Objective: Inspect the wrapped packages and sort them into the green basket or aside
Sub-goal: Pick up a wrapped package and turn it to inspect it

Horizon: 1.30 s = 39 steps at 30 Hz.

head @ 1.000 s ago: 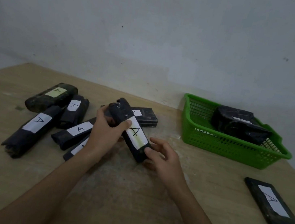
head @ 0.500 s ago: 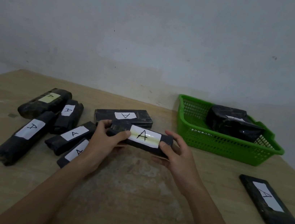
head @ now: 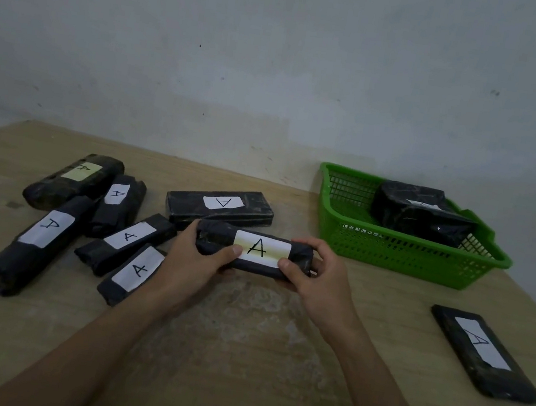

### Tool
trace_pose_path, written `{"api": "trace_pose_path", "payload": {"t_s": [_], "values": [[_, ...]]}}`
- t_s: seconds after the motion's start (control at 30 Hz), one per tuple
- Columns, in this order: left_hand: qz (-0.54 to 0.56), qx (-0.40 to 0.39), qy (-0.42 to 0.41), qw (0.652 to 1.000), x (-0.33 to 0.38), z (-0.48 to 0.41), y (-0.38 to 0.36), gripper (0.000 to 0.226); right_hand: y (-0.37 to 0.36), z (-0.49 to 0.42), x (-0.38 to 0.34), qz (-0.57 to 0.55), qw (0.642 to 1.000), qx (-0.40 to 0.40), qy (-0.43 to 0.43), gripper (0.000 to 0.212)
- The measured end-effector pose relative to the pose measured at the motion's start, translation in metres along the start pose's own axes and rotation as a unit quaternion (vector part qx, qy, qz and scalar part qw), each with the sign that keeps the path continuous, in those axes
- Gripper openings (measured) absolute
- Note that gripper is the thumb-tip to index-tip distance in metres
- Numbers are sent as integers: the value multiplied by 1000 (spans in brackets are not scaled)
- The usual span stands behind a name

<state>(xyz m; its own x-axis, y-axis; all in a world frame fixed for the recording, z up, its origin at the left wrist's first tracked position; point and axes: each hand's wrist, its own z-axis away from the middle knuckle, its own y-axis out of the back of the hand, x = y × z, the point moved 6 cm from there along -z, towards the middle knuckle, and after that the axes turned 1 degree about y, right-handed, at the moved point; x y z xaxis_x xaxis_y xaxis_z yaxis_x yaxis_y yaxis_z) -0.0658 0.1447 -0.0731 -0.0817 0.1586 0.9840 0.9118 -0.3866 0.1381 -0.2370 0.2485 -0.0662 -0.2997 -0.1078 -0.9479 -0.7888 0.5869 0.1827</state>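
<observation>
1. On the left of the table (head: pixel 236 370), a bunch of waiting packages (head: pixel 127 241) lies close together.
2. The left hand (head: pixel 196 265) curls round one end of the held package (head: pixel 261 250), with the thumb on top.
3. The right hand (head: pixel 321 282) curls round the other end. The "A" label faces up.
4. I think this is the looking-it-over step.
5. Next it needs a choice: go right into the green basket (head: pixel 390 254), where one dark package (head: pixel 420 214) lies, or down by the flat package (head: pixel 484 353) set aside.

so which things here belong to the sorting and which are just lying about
Job: black wrapped package labelled A held by left hand and right hand; green plastic basket; six black packages at left; flat black package at right.
Just there: wooden table; grey wall.
</observation>
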Motion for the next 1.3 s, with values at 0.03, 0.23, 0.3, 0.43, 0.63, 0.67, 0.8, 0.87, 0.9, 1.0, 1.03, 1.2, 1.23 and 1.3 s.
{"api": "trace_pose_path", "payload": {"t_s": [0.03,0.23,0.3,0.43,0.63,0.67,0.8,0.87,0.9,1.0,1.03,1.2,1.23,1.3], "values": [[10,1,2,1000,0,0,0,53,0,0,-2,1,1000,-4,2,29],[56,0,28,998,4,4,-4,43,-1,3,-4,-40,999,6,-6,22],[20,8,8,1000,5,6,-4,40,1,2,-2,4,999,34,9,22],[6,-2,1,1000,1,4,-3,40,4,2,-5,58,996,48,37,24],[208,-76,120,968,-8,4,-15,31,9,2,-23,35,995,-6,99,29],[224,-73,122,964,-8,3,-16,25,8,2,-22,24,995,-10,93,28],[224,-57,99,968,-5,4,-16,10,3,0,-5,-25,1000,7,-9,30],[176,-39,84,980,-5,5,-14,12,1,-1,6,-39,997,13,-64,31],[155,-28,77,984,-5,6,-14,14,0,0,8,-44,996,16,-76,30],[148,-12,65,987,-4,6,-15,15,1,0,7,-34,996,30,-73,27],[151,-12,67,986,-5,5,-16,14,1,0,6,-33,997,28,-68,27],[196,-27,78,977,-8,3,-16,16,0,1,3,-50,997,11,-65,27],[176,-27,70,981,-8,2,-15,16,0,1,3,-46,997,13,-60,27],[137,-27,46,989,-5,3,-14,21,1,1,0,-46,998,16,-42,31]]}}
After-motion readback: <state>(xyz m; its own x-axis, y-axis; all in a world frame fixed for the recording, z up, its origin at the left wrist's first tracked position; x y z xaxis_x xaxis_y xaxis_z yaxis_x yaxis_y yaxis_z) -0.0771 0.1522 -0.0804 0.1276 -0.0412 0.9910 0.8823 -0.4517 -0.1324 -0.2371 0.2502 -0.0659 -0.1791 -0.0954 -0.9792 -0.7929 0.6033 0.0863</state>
